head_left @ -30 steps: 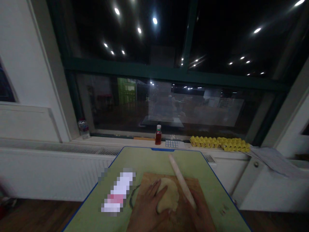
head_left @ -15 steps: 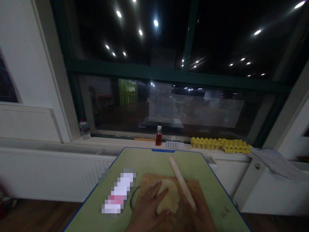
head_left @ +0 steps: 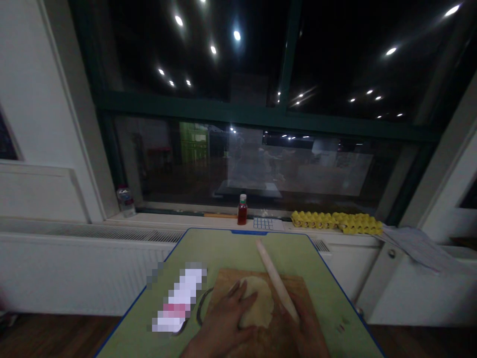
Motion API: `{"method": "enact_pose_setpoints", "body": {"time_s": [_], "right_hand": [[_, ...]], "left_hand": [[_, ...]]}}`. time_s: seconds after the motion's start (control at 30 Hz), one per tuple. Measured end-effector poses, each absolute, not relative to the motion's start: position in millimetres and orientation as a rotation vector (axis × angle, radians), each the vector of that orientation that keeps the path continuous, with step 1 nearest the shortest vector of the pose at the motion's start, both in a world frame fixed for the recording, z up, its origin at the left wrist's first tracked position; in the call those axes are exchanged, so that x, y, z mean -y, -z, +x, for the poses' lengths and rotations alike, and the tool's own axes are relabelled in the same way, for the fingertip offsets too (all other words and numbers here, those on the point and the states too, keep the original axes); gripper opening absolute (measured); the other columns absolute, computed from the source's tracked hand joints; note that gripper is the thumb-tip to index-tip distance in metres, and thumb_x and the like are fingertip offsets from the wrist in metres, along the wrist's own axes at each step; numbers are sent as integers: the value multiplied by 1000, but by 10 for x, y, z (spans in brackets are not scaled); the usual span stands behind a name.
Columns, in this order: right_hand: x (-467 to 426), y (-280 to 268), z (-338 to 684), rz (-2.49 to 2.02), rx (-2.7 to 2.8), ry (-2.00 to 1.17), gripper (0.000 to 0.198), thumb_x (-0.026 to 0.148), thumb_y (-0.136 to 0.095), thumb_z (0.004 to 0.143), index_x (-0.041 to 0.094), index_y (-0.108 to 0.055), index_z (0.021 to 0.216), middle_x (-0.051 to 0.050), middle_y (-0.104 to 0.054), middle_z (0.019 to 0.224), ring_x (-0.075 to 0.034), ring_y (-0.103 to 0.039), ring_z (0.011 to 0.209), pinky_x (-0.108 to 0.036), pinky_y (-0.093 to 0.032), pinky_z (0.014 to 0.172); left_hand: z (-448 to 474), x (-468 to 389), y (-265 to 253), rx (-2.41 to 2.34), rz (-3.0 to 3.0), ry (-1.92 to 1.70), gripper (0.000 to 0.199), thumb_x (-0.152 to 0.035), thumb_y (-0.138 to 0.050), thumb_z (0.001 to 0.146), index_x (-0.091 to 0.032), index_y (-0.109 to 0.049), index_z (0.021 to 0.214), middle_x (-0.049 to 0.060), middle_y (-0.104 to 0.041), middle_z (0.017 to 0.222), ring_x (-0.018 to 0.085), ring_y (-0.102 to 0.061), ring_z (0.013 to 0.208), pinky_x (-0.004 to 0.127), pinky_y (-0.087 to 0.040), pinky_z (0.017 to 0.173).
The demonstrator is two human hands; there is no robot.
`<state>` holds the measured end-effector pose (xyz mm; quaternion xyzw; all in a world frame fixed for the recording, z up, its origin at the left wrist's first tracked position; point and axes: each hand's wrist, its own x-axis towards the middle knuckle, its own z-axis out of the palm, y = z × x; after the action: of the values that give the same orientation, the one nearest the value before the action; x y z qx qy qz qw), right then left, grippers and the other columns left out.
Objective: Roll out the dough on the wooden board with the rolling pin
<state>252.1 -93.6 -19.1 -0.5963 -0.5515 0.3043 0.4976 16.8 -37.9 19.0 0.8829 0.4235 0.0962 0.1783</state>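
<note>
A pale, flattened round of dough (head_left: pixel 261 304) lies on a wooden board (head_left: pixel 298 284). My left hand (head_left: pixel 229 315) rests at the dough's left side, fingers spread, with some fingertips on its surface. To the right, a light wooden rolling pin (head_left: pixel 276 276) slants away from me, its far end past the board's back edge. My right hand (head_left: pixel 303 320) is closed around the near end of the pin. The pin is beside the dough, over the right part of the board.
The board lies on a green table (head_left: pixel 223 246) with a blue edge. A blurred-out white and pink object (head_left: pixel 179 301) is at the left, near a dark loop (head_left: pixel 203 306). Along the windowsill are a red-brown bottle (head_left: pixel 242 211), yellow egg trays (head_left: pixel 335 222) and a clear bottle (head_left: pixel 125 201).
The whole view has shifted a little. My left hand has shifted slightly left on the dough, its fingers still spread. My right hand keeps hold of the rolling pin in nearly the same place.
</note>
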Motion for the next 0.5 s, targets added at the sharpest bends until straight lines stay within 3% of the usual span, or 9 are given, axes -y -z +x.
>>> {"method": "enact_pose_setpoints", "body": {"time_s": [0.27, 0.5], "right_hand": [[937, 101, 2446, -1430, 1314, -756, 45, 48, -53, 88, 20, -63, 122, -10, -68, 118, -25, -64, 108, -35, -49, 96], [973, 38, 2439, -1421, 1345, -704, 44, 49, -55, 87, 21, -65, 119, -9, -71, 112, -25, -66, 103, -36, -51, 93]], "left_hand": [[26, 400, -377, -1056, 2539, -170, 63, -48, -60, 86, -36, -41, 145, 2, -25, 158, 29, -20, 145, 48, -28, 115], [-160, 267, -442, -936, 2667, -172, 54, -35, -66, 85, -40, -50, 137, 0, -42, 151, 29, -33, 141, 51, -33, 113]]}}
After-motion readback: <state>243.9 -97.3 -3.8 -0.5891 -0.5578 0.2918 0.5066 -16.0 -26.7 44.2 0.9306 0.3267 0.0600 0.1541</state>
